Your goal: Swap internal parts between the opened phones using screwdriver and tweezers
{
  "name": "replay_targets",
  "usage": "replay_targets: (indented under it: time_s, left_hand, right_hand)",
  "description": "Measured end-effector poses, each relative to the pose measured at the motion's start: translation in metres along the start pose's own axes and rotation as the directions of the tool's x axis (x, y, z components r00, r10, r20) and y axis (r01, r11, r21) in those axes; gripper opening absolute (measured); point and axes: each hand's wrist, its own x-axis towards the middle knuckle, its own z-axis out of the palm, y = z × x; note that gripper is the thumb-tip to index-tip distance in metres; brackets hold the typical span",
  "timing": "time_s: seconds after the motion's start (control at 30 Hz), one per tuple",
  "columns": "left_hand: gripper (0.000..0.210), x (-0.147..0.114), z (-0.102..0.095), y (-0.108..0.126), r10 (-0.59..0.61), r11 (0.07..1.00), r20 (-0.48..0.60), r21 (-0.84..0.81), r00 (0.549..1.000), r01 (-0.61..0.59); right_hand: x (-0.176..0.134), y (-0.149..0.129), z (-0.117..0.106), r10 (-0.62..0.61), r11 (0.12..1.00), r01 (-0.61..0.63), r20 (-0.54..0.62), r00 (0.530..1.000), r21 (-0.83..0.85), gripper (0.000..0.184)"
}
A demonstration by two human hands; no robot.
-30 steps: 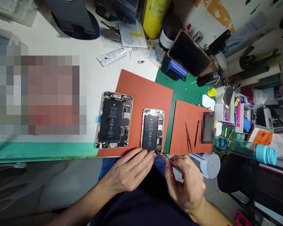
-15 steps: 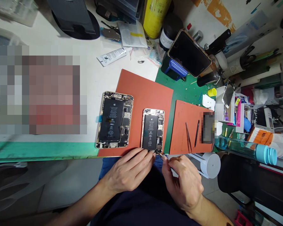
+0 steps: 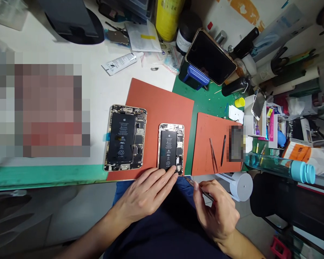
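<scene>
An opened smartphone (image 3: pixel 168 145), its black battery and circuit board exposed, lies near the front edge of the red-brown mat. Across its lower end rest the outstretched fingers of my left hand (image 3: pixel 148 190); the thumb is hidden underneath. My right hand (image 3: pixel 218 207) is closed around a thin screwdriver (image 3: pixel 191 181) with a knurled metal collar. Its tip points at the phone's lower right corner; whether it touches, I cannot tell. A larger opened phone (image 3: pixel 125 138) lies to the left, partly on the mat.
On a second mat (image 3: pixel 202 144) at the right are tweezers (image 3: pixel 213 154), a black pen-like tool (image 3: pixel 223 150) and a dark blurred slab (image 3: pixel 236 144). A blue bottle (image 3: pixel 280 166) lies beyond. Behind stand a propped phone (image 3: pixel 210 57) and a white tube (image 3: pixel 121 63).
My right hand and the screwdriver have drawn back to the right and slightly down. My left fingers have slid onto the phone's lower right part. The whole view has shifted a little.
</scene>
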Motion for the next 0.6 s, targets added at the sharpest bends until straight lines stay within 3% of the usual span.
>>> replay_targets:
  time_s: [0.6]
  left_hand:
    - [0.039,-0.0025,0.0018,0.0001,0.0,1.0,0.007,-0.004,1.0,0.0]
  right_hand:
    - [0.0095,-0.0059,-0.0004,-0.07,0.996,0.073,0.056,0.996,-0.05,0.02]
